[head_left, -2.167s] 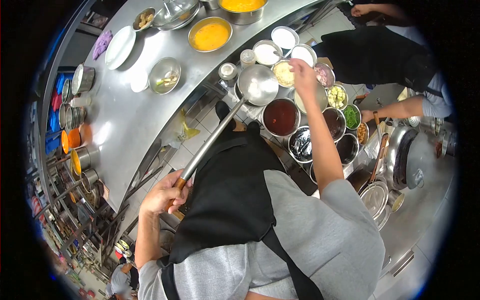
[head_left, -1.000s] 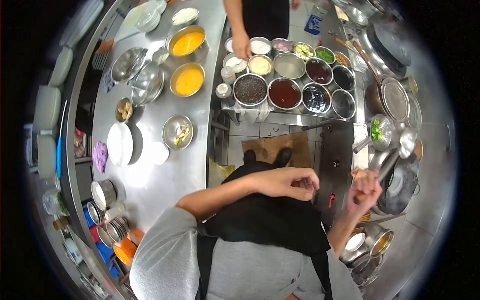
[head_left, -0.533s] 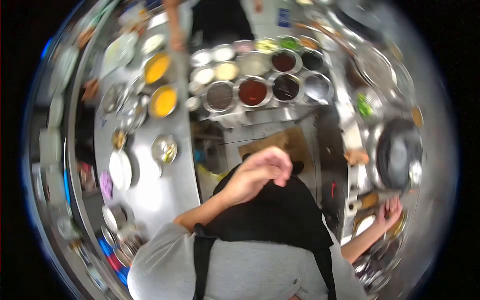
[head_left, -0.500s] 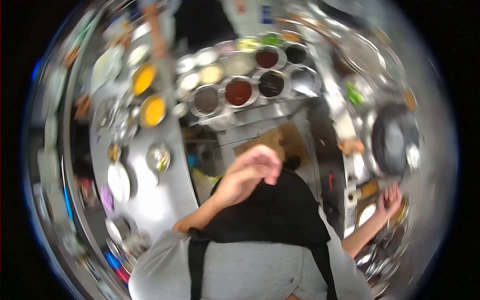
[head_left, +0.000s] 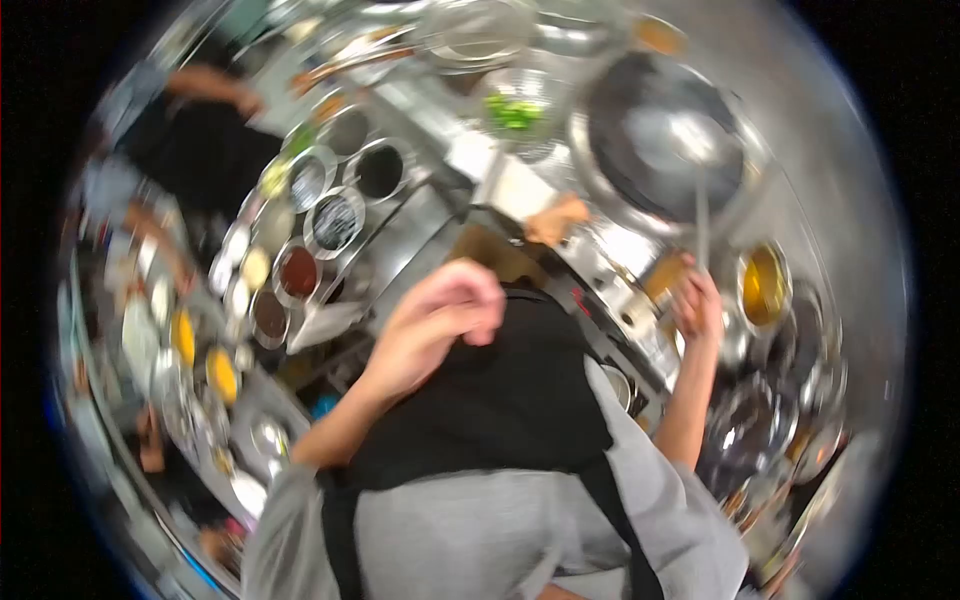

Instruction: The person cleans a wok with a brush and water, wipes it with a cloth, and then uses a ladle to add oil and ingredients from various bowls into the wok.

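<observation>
My right hand (head_left: 697,305) is closed round the handle of a metal ladle (head_left: 702,222). The ladle's bowl end reaches into a dark wok (head_left: 625,150), blurred by glare and movement. My left hand (head_left: 440,315) hovers in front of my black apron (head_left: 480,400), fingers curled in, and nothing shows in it. Just right of my right hand stands a metal pot of yellow oil-like liquid (head_left: 765,285). A crumpled orange-brown cloth (head_left: 557,220) lies at the stove's edge, left of the wok.
A clear bowl of chopped greens (head_left: 515,110) sits beyond the wok. Round containers of sauces, one dark red (head_left: 298,272), stand at left. Several glassy bowls (head_left: 750,425) crowd the right side. Another person's arm (head_left: 215,85) shows at upper left, with more people below.
My view has swung right, toward the wok. My right hand has come up to the wok's near side, and the ladle now extends into the wok. My left hand remains curled before my apron.
</observation>
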A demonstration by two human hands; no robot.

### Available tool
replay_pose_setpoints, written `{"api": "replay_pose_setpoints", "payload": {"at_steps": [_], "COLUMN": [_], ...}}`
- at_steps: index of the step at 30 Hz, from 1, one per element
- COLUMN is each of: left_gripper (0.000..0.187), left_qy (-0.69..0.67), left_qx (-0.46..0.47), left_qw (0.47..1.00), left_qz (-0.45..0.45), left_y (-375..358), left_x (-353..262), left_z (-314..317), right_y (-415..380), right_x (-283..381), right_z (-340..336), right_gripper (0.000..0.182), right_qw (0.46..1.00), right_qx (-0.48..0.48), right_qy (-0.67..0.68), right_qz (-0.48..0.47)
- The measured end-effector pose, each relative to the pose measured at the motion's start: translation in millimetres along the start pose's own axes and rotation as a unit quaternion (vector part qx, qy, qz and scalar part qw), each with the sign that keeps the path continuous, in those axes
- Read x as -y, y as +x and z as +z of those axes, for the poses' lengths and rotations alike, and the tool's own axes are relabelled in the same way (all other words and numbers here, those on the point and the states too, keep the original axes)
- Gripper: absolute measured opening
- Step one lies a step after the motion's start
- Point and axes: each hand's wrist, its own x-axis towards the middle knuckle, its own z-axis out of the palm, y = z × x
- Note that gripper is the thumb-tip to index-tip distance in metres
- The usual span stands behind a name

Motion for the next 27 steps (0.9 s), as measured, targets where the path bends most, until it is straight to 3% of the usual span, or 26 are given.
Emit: {"api": "replay_pose_setpoints", "payload": {"at_steps": [1, 3, 5, 7, 9, 11, 13, 15, 16, 17, 19, 20, 22, 23, 25, 26, 27], "left_gripper": [0.019, 0.016, 0.017, 0.016, 0.017, 0.018, 0.018, 0.016, 0.016, 0.016, 0.017, 0.018, 0.018, 0.018, 0.018, 0.018, 0.019], "left_qy": [-0.014, -0.016, -0.002, -0.011, -0.022, -0.026, -0.053, -0.044, -0.060, -0.067, -0.051, -0.036, -0.037, -0.031, -0.027, -0.011, 0.005], "left_qx": [-0.009, -0.018, 0.011, 0.007, 0.000, -0.012, -0.027, -0.036, -0.034, -0.036, -0.053, -0.059, -0.066, -0.072, -0.073, -0.078, -0.082], "left_qw": [1.000, 0.999, 1.000, 0.999, 1.000, 1.000, 0.998, 0.998, 0.998, 0.997, 0.997, 0.997, 0.997, 0.996, 0.997, 0.997, 0.997], "left_qz": [-0.010, -0.037, -0.019, -0.029, -0.005, 0.012, 0.026, 0.015, 0.014, 0.021, 0.025, 0.025, 0.027, 0.030, 0.027, 0.018, 0.009], "left_y": [9, 20, 33, 37, 39, 29, 17, 5, -4, -11, -27, -37, -52, -58, -68, -72, -76], "left_x": [0, 1, 11, 5, 14, 11, 9, 6, 3, 0, -4, -9, -15, -17, -22, -24, -26], "left_z": [-1, -7, -18, -30, -48, -73, -97, -122, -134, -147, -169, -179, -198, -207, -221, -228, -233], "right_y": [-8, 19, 23, 28, 30, 41, 48, 74, 93, 136, 86, 93, 99, 115, 153, 124, 95], "right_x": [0, 1, 2, -3, -8, -10, -19, -17, -8, 32, 15, 0, -16, -21, -33, -62, -70], "right_z": [19, -12, -9, 5, 25, 22, 26, -2, -28, -90, 46, 67, 89, 82, 66, 118, 143], "right_gripper": [0.036, 0.032, 0.030, 0.031, 0.033, 0.040, 0.045, 0.047, 0.047, 0.033, 0.020, 0.020, 0.027, 0.027, 0.031, 0.033, 0.033], "right_qw": [0.999, 0.968, 0.990, 0.986, 0.888, 0.783, 0.719, 0.689, 0.676, 0.661, 0.739, 0.737, 0.746, 0.744, 0.824, 0.857, 0.856], "right_qx": [-0.049, 0.212, 0.134, -0.031, -0.087, -0.090, -0.094, -0.100, -0.044, -0.065, -0.146, -0.145, -0.268, -0.270, -0.311, -0.333, -0.335], "right_qy": [-0.003, 0.131, 0.033, -0.162, -0.448, -0.614, -0.687, -0.709, -0.703, -0.734, -0.656, -0.660, -0.609, -0.611, -0.473, -0.393, -0.394], "right_qz": [-0.018, 0.036, 0.021, -0.022, -0.046, -0.045, -0.050, -0.114, -0.217, -0.139, -0.032, -0.030, -0.031, -0.031, 0.023, 0.000, 0.000]}}
